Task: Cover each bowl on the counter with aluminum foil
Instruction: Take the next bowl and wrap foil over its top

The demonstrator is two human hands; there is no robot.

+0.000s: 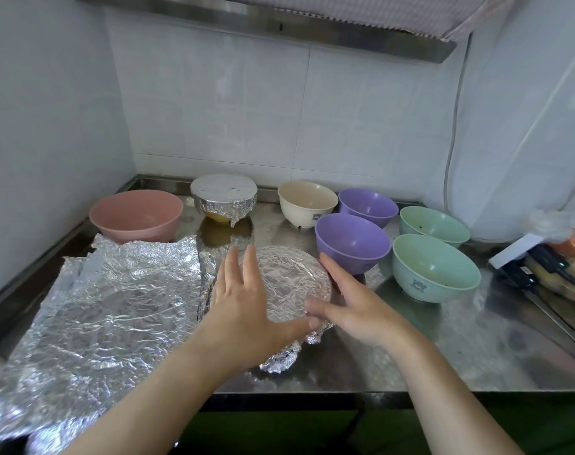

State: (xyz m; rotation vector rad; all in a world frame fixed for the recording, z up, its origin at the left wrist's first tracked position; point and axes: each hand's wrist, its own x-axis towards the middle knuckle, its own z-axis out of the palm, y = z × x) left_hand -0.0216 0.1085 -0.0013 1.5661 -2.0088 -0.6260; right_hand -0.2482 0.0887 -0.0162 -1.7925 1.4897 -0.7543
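Both hands are on the foil-wrapped bowl near the front edge of the steel counter, about midway along it. The left hand lies flat across the bowl's left side, fingers straight and slightly spread, pointing toward the back wall, thumb reaching along the near rim. The right hand comes in from the right side, fingers straight and close together against the bowl's wall, thumb touching the crinkled foil at the near rim. Neither hand curls around anything; they press the foil down. Loose foil bunches out under the bowl toward the front edge.

Just left of that bowl, a big crumpled foil sheet spreads over the front left corner and hangs past the edge. Behind it, at the left edge, sits an open pink bowl. At the back edge, a yellow bowl capped in foil stands finished.

Right of centre, all uncovered: a cream bowl at the back, a purple bowl beside it, a second purple bowl just beside the right hand's fingertips, and two green bowls toward the right edge, one behind the other. Black cables lie at the far right edge.
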